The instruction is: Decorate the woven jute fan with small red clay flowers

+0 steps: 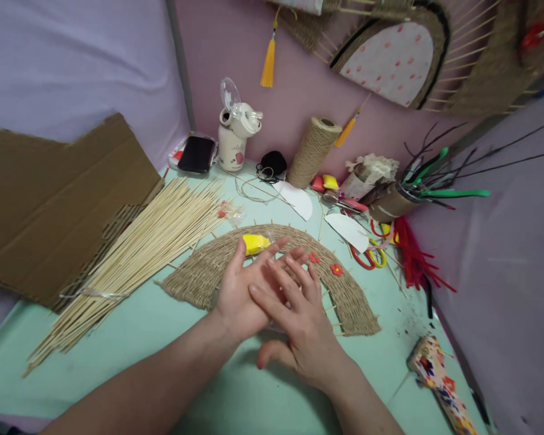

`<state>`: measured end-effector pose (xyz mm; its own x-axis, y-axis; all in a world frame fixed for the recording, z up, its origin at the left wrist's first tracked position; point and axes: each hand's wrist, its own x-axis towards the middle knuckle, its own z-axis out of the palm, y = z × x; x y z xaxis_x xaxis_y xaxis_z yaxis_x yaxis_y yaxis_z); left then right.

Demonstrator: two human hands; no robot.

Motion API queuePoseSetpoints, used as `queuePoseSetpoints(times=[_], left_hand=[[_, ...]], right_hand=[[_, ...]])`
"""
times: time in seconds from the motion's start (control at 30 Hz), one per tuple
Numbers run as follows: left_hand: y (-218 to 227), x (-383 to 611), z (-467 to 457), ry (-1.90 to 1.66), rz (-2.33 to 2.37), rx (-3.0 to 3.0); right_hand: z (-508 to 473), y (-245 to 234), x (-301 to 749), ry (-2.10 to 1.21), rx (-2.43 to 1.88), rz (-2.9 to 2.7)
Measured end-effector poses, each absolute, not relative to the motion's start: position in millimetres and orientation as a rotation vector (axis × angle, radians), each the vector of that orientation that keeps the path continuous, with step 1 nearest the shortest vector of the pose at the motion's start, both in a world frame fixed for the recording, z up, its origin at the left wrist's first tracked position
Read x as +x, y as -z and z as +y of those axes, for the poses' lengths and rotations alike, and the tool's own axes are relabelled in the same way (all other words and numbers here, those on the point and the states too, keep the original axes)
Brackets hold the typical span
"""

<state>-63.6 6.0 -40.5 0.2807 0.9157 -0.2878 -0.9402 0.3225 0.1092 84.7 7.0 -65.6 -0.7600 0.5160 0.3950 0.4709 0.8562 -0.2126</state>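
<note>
My left hand (247,293) is turned palm up with its fingers stretched out. Across its palm and fingers lies my right hand (301,320), palm down, fingers extended and thumb held apart. Whether anything small sits between the two palms is hidden. Both hands are above a woven twine arch (188,281) with thin sticks poking from its edges. Just beyond my left fingers, a yellow packet (255,244) rests on the arch. Two small red flowers, one red flower (336,270) and another red flower (314,258), lie on its right side.
Left of the arch lie a bundle of thin sticks (154,235) and a cardboard sheet (68,205). At the back stand a white bottle (232,145) and a twine spool (312,151). Scissors (378,257), red pipe cleaners (412,257) and a patterned glue gun (437,377) are right.
</note>
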Motion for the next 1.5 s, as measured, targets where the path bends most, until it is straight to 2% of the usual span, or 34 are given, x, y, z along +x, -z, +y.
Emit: queuePoseSetpoints(times=[0.13,0.3,0.47,0.63,0.8,0.97,1.1,1.5], left_hand=[[40.5,-65.1,5.8,-1.323,0.318,-0.077],[41.0,-61.7,3.5,-1.195,0.302,-0.114],[39.7,-64.3,5.8,-1.299,0.322,-0.104],[40.0,-60.9,4.0,-1.184,0.301,-0.124],[39.8,-63.8,4.9,-1.280,0.329,-0.108],[42.4,-61.6,3.3,-1.179,0.278,-0.105],[41.9,-64.6,4.6,-1.278,0.297,-0.097],[39.8,-59.1,2.5,-1.183,0.283,-0.078]], right_hand=[[8.6,65.4,86.6,-0.103,-0.801,-2.528],[7.9,64.5,85.4,-0.147,-0.771,-2.579],[9.9,64.1,86.8,-0.133,-0.810,-2.527],[8.3,64.5,86.4,-0.162,-0.778,-2.564],[8.8,63.7,88.8,-0.133,-0.810,-2.524],[7.4,62.3,86.7,-0.144,-0.754,-2.576],[8.5,62.4,88.1,-0.137,-0.767,-2.522],[11.8,62.5,89.8,-0.441,-0.785,-2.258]])
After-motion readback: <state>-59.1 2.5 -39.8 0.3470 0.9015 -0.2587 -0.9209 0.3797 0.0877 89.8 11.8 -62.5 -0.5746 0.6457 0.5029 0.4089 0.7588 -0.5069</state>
